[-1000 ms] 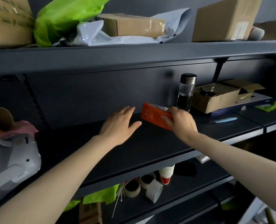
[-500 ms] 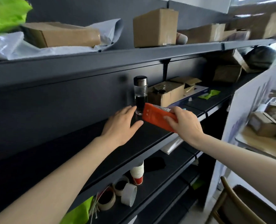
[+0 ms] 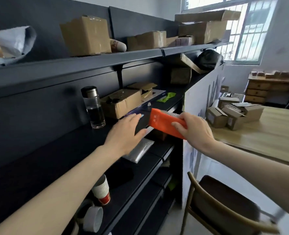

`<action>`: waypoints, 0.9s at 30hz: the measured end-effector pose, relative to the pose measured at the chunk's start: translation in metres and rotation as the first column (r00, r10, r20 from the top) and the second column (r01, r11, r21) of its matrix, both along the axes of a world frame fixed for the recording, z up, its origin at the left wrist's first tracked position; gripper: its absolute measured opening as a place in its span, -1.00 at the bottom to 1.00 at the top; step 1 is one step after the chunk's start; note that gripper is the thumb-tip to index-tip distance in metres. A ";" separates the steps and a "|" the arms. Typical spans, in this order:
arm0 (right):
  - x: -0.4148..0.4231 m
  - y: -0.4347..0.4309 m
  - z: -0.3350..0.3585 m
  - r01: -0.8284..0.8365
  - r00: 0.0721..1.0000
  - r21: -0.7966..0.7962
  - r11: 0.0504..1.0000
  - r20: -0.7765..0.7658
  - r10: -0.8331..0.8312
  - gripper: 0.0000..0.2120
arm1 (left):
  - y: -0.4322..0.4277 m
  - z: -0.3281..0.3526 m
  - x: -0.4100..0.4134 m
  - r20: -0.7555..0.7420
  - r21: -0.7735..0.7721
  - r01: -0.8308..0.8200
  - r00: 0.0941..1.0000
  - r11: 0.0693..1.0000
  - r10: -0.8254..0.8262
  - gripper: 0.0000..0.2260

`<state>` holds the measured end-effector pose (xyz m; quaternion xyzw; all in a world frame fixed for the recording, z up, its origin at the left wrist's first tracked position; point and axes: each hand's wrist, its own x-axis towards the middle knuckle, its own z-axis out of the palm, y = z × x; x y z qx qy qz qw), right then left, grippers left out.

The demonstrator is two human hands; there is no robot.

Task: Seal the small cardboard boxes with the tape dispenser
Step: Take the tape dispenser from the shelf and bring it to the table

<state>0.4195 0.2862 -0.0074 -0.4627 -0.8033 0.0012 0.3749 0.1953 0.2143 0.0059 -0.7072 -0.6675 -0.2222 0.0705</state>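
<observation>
My right hand (image 3: pixel 193 131) grips an orange tape dispenser (image 3: pixel 163 122) and holds it in the air just off the front edge of the dark shelf (image 3: pixel 59 150). My left hand (image 3: pixel 126 133) hovers over that shelf edge with its fingers straight and nothing in it, a little left of the dispenser. Several small cardboard boxes (image 3: pixel 233 114) with loose flaps lie in a pile on the wooden table (image 3: pixel 267 136) at the right.
A glass bottle (image 3: pixel 93 107) with dark liquid stands on the shelf beside a taped box (image 3: pixel 121 103). More boxes (image 3: pixel 86 36) fill the top shelf. Tape rolls (image 3: pixel 93 218) and a paper cup (image 3: pixel 102 192) sit on the lower shelf. A wooden chair (image 3: pixel 225 207) stands below the table.
The view has swung right, bringing the table and its boxes into sight. Both hands have moved right along the shelf, and the dispenser has come off the shelf toward the table.
</observation>
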 end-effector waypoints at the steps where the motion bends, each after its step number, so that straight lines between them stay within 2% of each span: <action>1: 0.015 0.003 0.001 0.014 1.000 -0.011 1.000 0.003 -0.014 -0.76 | 0.008 0.000 0.013 0.002 -0.003 0.009 1.000 1.000 -0.009 -0.43; 6: 0.102 0.021 0.008 0.097 0.995 -0.031 0.995 0.022 -0.096 -0.75 | 0.044 0.003 0.086 -0.003 -0.030 0.090 0.996 0.996 -0.090 -0.42; 13: 0.221 0.039 0.018 0.220 0.974 -0.040 0.975 0.063 -0.217 -0.73 | 0.090 0.011 0.196 -0.019 0.026 0.169 0.985 0.985 -0.169 -0.45; 21: 0.336 0.047 0.021 0.357 0.934 -0.053 0.933 0.048 -0.354 -0.72 | 0.136 0.010 0.297 -0.036 0.009 0.282 0.959 0.959 -0.282 -0.42; 27: 0.403 0.060 0.016 0.430 0.903 -0.041 0.902 0.014 -0.430 -0.78 | 0.180 0.004 0.360 -0.083 -0.022 0.364 0.928 0.931 -0.364 -0.45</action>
